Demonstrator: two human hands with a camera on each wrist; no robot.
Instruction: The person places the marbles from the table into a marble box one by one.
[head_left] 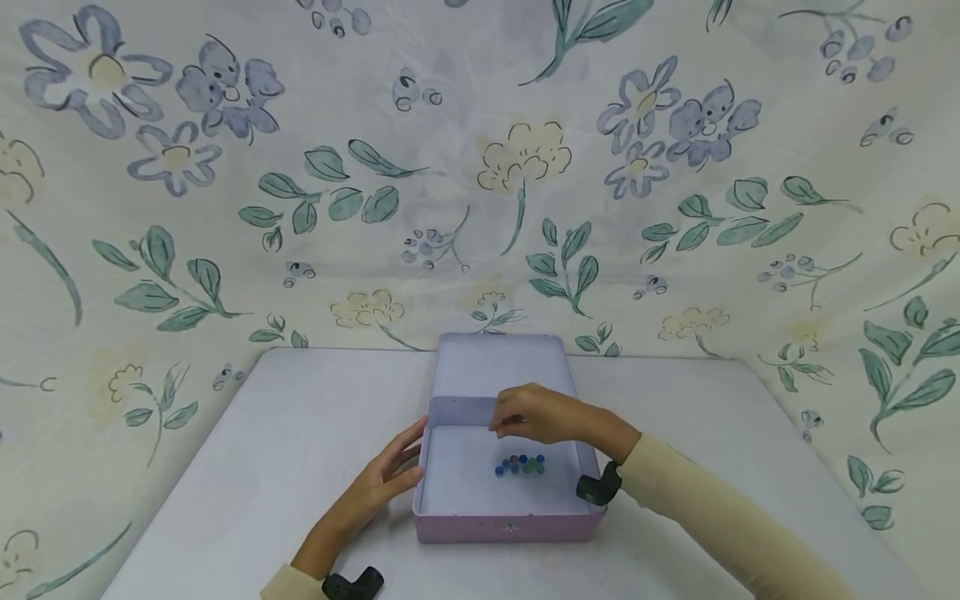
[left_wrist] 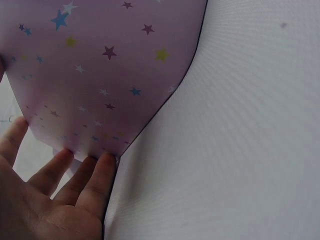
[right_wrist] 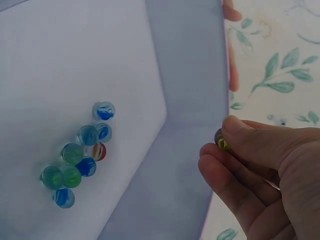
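A pale lilac box (head_left: 465,528) stands with its lid raised. Glass marbles (right_wrist: 72,154) in blue, green and one with red lie clustered on the box floor. My right hand (head_left: 536,412) is over the back part of the box, and in the right wrist view it pinches a dark marble with yellow (right_wrist: 221,140) between thumb and fingers. The left hand (head_left: 375,486) rests against the left side of the box, thumb at the near part of the rim. Its fingertips (left_wrist: 102,162) touch the star-printed outer wall in the left wrist view.
The open lid (head_left: 498,362) leans back behind the box. Under everything is a white table (head_left: 300,467), and a floral cloth (head_left: 450,183) hangs behind and at both sides. A small clasp (head_left: 511,527) sits on the box's front wall.
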